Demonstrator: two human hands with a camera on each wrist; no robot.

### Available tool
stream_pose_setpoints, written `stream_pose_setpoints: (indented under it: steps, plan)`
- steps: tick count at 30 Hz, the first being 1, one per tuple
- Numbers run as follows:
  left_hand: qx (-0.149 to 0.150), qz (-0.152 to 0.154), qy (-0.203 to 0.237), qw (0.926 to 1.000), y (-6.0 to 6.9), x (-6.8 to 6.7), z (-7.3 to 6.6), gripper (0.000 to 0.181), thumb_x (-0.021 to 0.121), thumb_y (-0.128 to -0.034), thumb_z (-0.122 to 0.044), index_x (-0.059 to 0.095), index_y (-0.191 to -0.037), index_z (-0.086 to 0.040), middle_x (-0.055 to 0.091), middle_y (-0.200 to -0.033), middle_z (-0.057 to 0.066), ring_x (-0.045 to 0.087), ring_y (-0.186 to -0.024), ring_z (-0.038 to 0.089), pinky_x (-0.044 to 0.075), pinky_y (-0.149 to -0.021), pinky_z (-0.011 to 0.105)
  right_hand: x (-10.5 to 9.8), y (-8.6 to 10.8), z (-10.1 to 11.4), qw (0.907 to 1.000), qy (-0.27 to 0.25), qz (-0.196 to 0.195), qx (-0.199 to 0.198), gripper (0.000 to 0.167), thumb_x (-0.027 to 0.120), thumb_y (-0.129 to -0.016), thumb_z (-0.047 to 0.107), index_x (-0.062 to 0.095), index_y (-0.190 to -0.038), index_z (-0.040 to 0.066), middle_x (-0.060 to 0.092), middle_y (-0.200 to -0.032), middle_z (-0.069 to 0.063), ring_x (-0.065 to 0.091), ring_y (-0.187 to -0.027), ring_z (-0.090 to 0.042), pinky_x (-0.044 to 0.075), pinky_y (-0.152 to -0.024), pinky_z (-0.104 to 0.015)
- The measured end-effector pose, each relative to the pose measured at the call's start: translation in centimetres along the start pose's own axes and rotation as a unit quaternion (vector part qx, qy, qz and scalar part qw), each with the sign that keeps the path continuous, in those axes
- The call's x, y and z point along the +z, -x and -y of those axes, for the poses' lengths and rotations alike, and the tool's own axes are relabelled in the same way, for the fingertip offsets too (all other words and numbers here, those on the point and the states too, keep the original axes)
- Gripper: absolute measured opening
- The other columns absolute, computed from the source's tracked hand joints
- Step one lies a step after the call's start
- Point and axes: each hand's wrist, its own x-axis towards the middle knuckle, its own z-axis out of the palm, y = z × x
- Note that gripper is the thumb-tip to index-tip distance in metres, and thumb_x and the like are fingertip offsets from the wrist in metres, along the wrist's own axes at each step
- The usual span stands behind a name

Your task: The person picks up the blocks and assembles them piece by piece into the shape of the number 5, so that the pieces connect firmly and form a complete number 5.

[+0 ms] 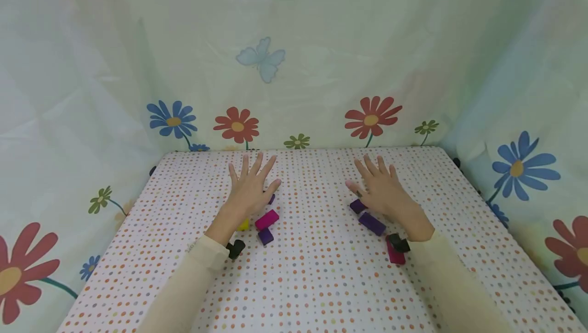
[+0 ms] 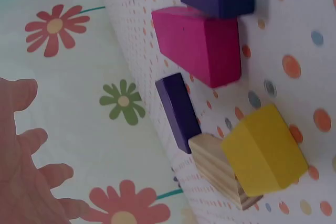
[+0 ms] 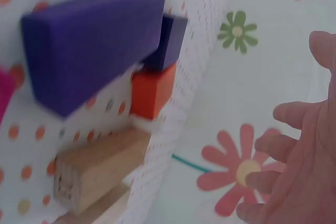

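My left hand (image 1: 249,190) spreads its fingers above a group of blocks and holds nothing. Near it in the left wrist view are a yellow block (image 2: 265,153), a plain wooden block (image 2: 218,169), a magenta block (image 2: 199,43) and two purple blocks, one a flat purple block (image 2: 178,111). My right hand (image 1: 383,190) also hovers with fingers spread, holding nothing. Beneath it the right wrist view has a long purple block (image 3: 97,43), a smaller purple block (image 3: 168,43), an orange-red block (image 3: 152,90) and a plain wooden block (image 3: 105,166). A magenta block (image 1: 396,256) lies by the right wrist.
The table (image 1: 308,282) wears a white cloth with coloured dots. A pale curtain (image 1: 321,42) printed with flowers and a butterfly hangs behind it and along both sides. Dark clips sit along the table's edges. Each wrist carries a black camera (image 1: 236,248).
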Motion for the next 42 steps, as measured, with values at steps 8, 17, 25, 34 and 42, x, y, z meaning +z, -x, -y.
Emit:
stream_pose_setpoints:
  steps: [8, 17, 25, 34, 42]
  plan:
    - [0.025, 0.017, 0.058, 0.9978, -0.5, -0.5, 1.6, 0.069, 0.048, -0.1110, -0.046, 0.022, -0.171, -0.025, 0.016, -0.179, 0.013, 0.006, -0.166, 0.046, 0.013, -0.130, 0.071, -0.2, 0.7, -2.9, 0.9992, -0.013, 0.008, 0.036, 0.091, 0.027, -0.109, 0.067, 0.016, -0.169, 0.000, 0.015, -0.173, -0.034, 0.008, -0.159, -0.062, 0.009, -0.127, -0.077]
    - [0.050, 0.054, 0.084, 0.9937, -0.7, 0.3, 3.2, 0.055, 0.058, -0.1100, -0.021, 0.043, -0.163, -0.015, 0.038, -0.172, 0.013, 0.035, -0.160, 0.038, 0.032, -0.130, 0.057, 0.2, 1.8, -6.1, 0.9960, -0.012, 0.033, 0.082, 0.085, 0.022, -0.112, 0.059, 0.024, -0.163, -0.010, 0.029, -0.164, -0.042, 0.026, -0.152, -0.062, 0.026, -0.123, -0.075]
    - [0.070, 0.073, 0.109, 0.9888, -0.8, 0.9, 3.7, 0.051, 0.061, -0.1075, -0.014, 0.051, -0.157, -0.010, 0.051, -0.163, 0.014, 0.044, -0.155, 0.036, 0.039, -0.127, 0.054, 0.9, 2.5, -7.4, 0.9938, -0.005, 0.026, 0.108, 0.065, 0.045, -0.111, 0.031, 0.039, -0.151, -0.020, 0.042, -0.151, -0.047, 0.041, -0.141, -0.064, 0.037, -0.117, -0.073]
    - [0.092, 0.096, 0.107, 0.9853, -1.1, 1.4, 4.3, 0.039, 0.064, -0.1038, -0.003, 0.066, -0.142, -0.004, 0.062, -0.152, 0.015, 0.052, -0.148, 0.037, 0.043, -0.123, 0.053, 1.3, 2.8, -8.0, 0.9950, 0.002, 0.022, 0.098, 0.052, 0.052, -0.108, 0.021, 0.054, -0.134, -0.025, 0.059, -0.132, -0.046, 0.054, -0.126, -0.062, 0.047, -0.108, -0.070]
    - [0.101, 0.094, 0.102, 0.9851, -1.4, 2.1, 4.5, 0.034, 0.066, -0.1014, -0.001, 0.071, -0.135, -0.004, 0.069, -0.142, 0.014, 0.059, -0.141, 0.036, 0.048, -0.120, 0.051, 1.4, 2.9, -8.1, 0.9924, -0.024, 0.035, 0.115, 0.054, 0.061, -0.104, 0.021, 0.055, -0.132, -0.025, 0.065, -0.122, -0.043, 0.064, -0.113, -0.055, 0.057, -0.094, -0.063]
